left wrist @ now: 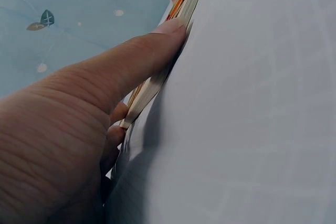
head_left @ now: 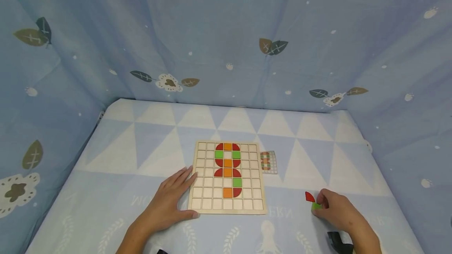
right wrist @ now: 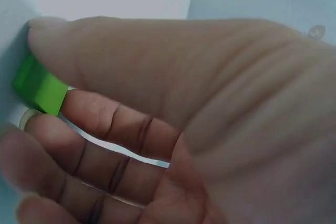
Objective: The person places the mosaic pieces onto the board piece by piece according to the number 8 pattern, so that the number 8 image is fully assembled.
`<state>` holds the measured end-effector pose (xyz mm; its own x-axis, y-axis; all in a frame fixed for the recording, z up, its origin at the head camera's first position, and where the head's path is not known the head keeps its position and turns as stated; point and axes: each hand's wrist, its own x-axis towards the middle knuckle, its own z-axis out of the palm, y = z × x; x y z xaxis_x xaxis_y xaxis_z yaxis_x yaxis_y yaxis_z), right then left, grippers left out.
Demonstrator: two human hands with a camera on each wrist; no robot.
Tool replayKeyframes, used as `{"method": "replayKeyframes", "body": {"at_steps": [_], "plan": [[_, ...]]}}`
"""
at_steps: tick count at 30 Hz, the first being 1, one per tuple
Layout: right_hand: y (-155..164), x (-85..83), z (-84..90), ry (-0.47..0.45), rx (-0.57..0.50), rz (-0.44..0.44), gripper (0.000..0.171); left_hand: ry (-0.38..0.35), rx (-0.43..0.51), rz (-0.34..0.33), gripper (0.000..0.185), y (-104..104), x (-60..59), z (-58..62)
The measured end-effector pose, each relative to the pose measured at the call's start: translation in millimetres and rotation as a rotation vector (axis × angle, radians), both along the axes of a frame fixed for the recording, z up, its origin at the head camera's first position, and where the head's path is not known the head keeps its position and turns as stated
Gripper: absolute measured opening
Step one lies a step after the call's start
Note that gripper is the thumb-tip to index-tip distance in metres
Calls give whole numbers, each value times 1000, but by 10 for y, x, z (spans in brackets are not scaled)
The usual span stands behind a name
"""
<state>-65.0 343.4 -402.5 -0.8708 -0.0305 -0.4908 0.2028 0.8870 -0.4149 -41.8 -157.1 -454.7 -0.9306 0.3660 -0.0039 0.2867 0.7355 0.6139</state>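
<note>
A wooden grid board (head_left: 208,204) lies on the cloth, with red quarter-round, orange square and green square pieces set in its middle columns. My left hand (head_left: 170,203) spans its lower left corner, fingers stretched along the left side and thumb at the near edge. The left wrist view shows that thumb (left wrist: 131,56) against the board's side (left wrist: 149,93). Off to the right, my right hand (head_left: 337,209) pinches a green square block (head_left: 316,206) between thumb and fingers, low over the cloth. In the right wrist view the green block (right wrist: 42,87) shows at the thumb tip.
A red quarter-round piece (head_left: 309,196) lies just beyond the right fingertips. A small pattern card (head_left: 269,162) sits at the board's right edge, partly under it. Blue printed curtains (head_left: 226,30) rise behind and at both sides of the triangle-patterned cloth (head_left: 155,148).
</note>
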Motion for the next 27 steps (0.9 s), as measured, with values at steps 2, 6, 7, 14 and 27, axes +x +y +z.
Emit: {"method": "replayKeyframes", "body": {"at_steps": [2,6,7,14,27], "plan": [[-12,-13,-9,8,6,1,31,-1,3,-2,112,-4,-2,-4],[-44,-32,-26,44,8,4,30,10,10,-6,111,-7,-2,-6],[-55,-37,-29,50,6,2,30,12,11,-7,112,-7,-1,-4],[-28,-39,-27,52,5,-31,36,14,9,-12,111,2,-1,9],[-22,9,-25,-2,-31,-87,36,13,-4,-9,112,-13,-1,-5]]}}
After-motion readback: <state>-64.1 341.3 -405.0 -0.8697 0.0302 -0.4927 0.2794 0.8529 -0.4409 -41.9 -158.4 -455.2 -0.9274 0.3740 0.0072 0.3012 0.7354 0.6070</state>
